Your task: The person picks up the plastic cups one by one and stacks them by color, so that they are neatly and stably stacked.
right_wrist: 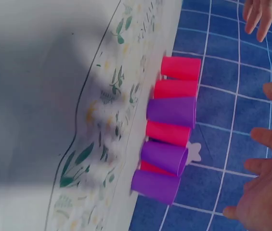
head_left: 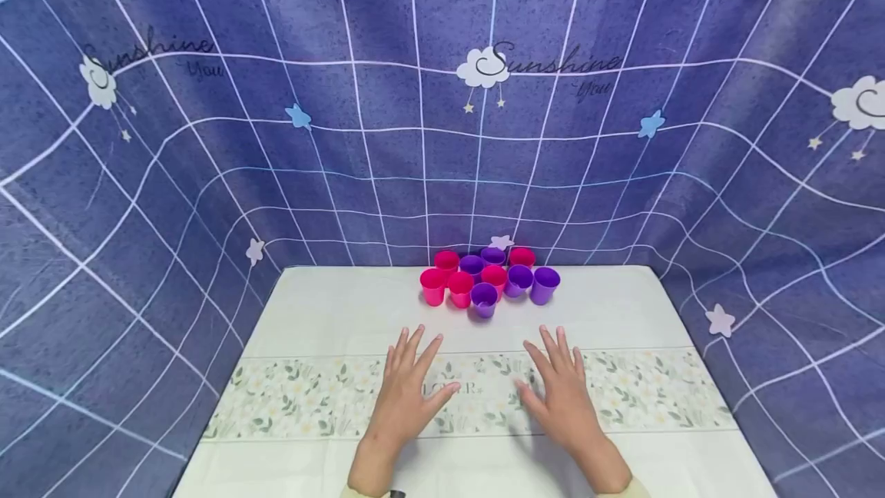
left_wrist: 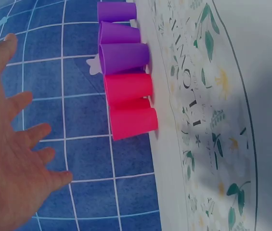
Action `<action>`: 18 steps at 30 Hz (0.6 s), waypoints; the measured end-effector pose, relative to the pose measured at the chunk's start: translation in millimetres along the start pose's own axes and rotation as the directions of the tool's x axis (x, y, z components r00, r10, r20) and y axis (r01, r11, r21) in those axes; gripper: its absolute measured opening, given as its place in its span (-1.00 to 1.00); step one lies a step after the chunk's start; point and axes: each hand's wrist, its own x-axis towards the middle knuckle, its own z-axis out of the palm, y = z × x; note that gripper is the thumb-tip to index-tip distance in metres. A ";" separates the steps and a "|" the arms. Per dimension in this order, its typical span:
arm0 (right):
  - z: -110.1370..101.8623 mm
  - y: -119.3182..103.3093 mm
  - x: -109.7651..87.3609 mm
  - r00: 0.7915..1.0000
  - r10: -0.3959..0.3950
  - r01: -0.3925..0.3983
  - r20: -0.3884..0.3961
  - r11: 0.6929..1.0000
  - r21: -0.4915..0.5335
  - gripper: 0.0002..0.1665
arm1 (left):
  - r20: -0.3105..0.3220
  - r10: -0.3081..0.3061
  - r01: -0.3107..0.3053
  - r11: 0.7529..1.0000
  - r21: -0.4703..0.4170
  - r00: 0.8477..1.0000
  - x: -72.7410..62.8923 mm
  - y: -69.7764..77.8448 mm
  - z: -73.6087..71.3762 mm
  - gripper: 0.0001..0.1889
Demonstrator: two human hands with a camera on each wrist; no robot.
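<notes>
Left hand (head_left: 408,396) and right hand (head_left: 563,398) over floral band (head_left: 304,396), fingers spread apart. Pink cups (head_left: 433,290) and purple cups (head_left: 545,288) upright, clustered on table's far side, beyond both hands; nearest cup, purple, sits midway left-to-right between them.

The pink cups (head_left: 432,288) at the far side of the table look to me like thin, smooth, opaque plastic, and the purple cups (head_left: 545,287) among them seem the same stuff, with a faint gloss inside. Behind them and to left and right hangs a blue curtain (head_left: 387,152), soft matt cloth that ripples. The white table cover (head_left: 325,306) looks smooth and dull, cloth or plastic I can't tell, its floral band (head_left: 297,398) printed flat.
</notes>
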 end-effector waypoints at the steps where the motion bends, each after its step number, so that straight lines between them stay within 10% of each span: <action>1: 1.9 -0.6 2.3 1.000 -0.002 0.002 0.004 1.000 0.005 -0.21 | 0.001 0.002 -0.002 1.000 0.002 1.000 -0.3 -0.6 -0.5 -0.13; 18: 46.8 -7.9 63.6 0.993 -0.002 -0.001 0.117 1.000 0.020 -0.27 | 0.058 -0.102 0.103 0.995 -0.012 0.993 -18.4 -13.7 -2.3 -0.16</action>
